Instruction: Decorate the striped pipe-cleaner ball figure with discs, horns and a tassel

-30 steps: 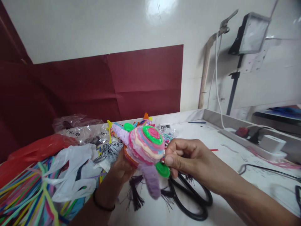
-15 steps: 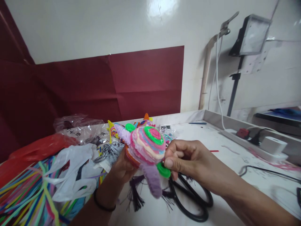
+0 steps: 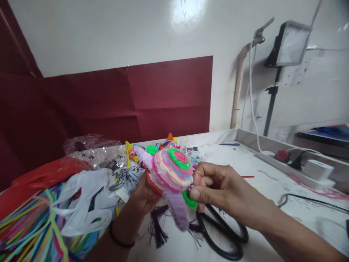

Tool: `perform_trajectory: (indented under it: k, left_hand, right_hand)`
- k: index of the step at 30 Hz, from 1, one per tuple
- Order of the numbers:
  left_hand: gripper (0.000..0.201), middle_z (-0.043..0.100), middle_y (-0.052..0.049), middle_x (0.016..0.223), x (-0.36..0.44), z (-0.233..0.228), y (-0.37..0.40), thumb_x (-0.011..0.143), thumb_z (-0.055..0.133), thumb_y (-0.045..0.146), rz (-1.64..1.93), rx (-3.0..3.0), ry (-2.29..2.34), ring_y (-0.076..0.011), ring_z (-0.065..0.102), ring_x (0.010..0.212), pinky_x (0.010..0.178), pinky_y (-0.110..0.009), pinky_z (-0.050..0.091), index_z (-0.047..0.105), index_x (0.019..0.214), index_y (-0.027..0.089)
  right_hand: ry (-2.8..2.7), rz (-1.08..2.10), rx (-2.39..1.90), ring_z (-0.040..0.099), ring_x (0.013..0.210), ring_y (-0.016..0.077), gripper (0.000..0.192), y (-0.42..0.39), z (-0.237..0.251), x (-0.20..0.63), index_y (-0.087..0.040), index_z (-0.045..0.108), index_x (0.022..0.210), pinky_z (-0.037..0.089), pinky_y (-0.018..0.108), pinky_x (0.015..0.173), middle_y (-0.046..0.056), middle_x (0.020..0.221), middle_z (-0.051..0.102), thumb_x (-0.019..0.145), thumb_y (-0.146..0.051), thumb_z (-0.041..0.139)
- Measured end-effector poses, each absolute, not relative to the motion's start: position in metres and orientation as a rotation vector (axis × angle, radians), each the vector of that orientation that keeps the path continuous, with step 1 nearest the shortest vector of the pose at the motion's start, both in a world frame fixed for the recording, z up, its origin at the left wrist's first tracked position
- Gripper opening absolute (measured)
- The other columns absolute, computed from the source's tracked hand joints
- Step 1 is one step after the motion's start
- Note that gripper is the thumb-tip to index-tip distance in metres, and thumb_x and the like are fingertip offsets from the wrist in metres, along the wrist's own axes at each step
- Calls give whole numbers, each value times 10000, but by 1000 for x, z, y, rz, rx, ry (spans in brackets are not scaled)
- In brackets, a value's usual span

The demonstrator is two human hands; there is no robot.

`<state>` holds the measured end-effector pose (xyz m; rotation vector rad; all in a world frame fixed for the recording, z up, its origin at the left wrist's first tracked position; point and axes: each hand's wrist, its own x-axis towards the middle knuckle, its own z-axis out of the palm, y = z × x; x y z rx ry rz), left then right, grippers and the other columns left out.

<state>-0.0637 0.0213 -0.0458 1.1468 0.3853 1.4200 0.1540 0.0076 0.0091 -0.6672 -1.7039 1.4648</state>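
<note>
A fuzzy pipe-cleaner figure [image 3: 171,171] is held up over the table, its round body coiled in pink, cream and blue with a green ring on top. Two lilac limbs and two green discs stick out from it. My left hand [image 3: 143,194] grips the figure from behind and below, its fingertips partly hidden by the body. My right hand [image 3: 215,187] pinches at the figure's near right edge, beside the lower green disc [image 3: 189,199]. What lies between those fingertips is hidden. Below are black-handled scissors [image 3: 222,234] and dark tassels [image 3: 159,229].
On the left lie a bundle of colourful pipe cleaners [image 3: 29,225], a white plastic bag [image 3: 87,200] and a red bag [image 3: 51,171]. Behind the figure are other colourful pieces and clear wrap [image 3: 95,149]. A power strip [image 3: 308,178] lines the right edge, near a lamp [image 3: 291,43].
The view has shifted very slightly, so the scene sits a little lower. Both hands keep their hold on the figure, which has barely moved.
</note>
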Motion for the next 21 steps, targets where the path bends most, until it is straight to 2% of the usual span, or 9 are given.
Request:
perform_trajectory:
  k: [3, 7, 11, 15, 21]
  left_hand:
    - [594, 768, -17, 961, -66, -49, 24, 522, 934, 331, 1407, 1158, 361, -213, 700, 849, 761, -266, 573, 755, 1085, 273]
    - [509, 748, -25, 969, -68, -51, 24, 567, 915, 352, 1427, 1180, 400, -218, 694, 866, 776, -269, 567, 752, 1038, 250]
    - [526, 740, -20, 954, -70, -54, 26, 574, 908, 325, 1407, 1174, 414, -223, 697, 894, 788, -271, 564, 734, 1065, 257]
    - [647, 748, -18, 979, -72, -59, 31, 478, 933, 292, 1394, 1110, 398, -217, 706, 872, 754, -266, 569, 719, 1088, 265]
    - [588, 744, -46, 1039, -73, -56, 26, 504, 920, 306, 1372, 1108, 471, -240, 717, 823, 754, -332, 584, 713, 1049, 232]
  right_hand:
    - [-1745, 1416, -659, 532, 581, 95, 451, 8, 8, 154, -175, 563, 734, 365, 214, 559, -23, 600, 624, 749, -566, 787]
    - [-1813, 1319, -672, 520, 626, 112, 493, 8, 8, 155, -180, 562, 760, 359, 237, 574, 2, 664, 624, 833, -660, 647]
    - [-1871, 1217, -689, 477, 623, 106, 483, 5, 8, 156, -188, 550, 758, 306, 238, 530, 1, 694, 597, 904, -648, 556]
    - [-1901, 1135, -734, 459, 630, 110, 467, 3, 9, 157, -200, 525, 786, 306, 245, 534, -11, 709, 555, 926, -646, 521]
    - [-1885, 1148, -726, 442, 649, 113, 429, 0, 12, 157, -221, 499, 881, 353, 250, 588, -25, 749, 524, 948, -644, 476]
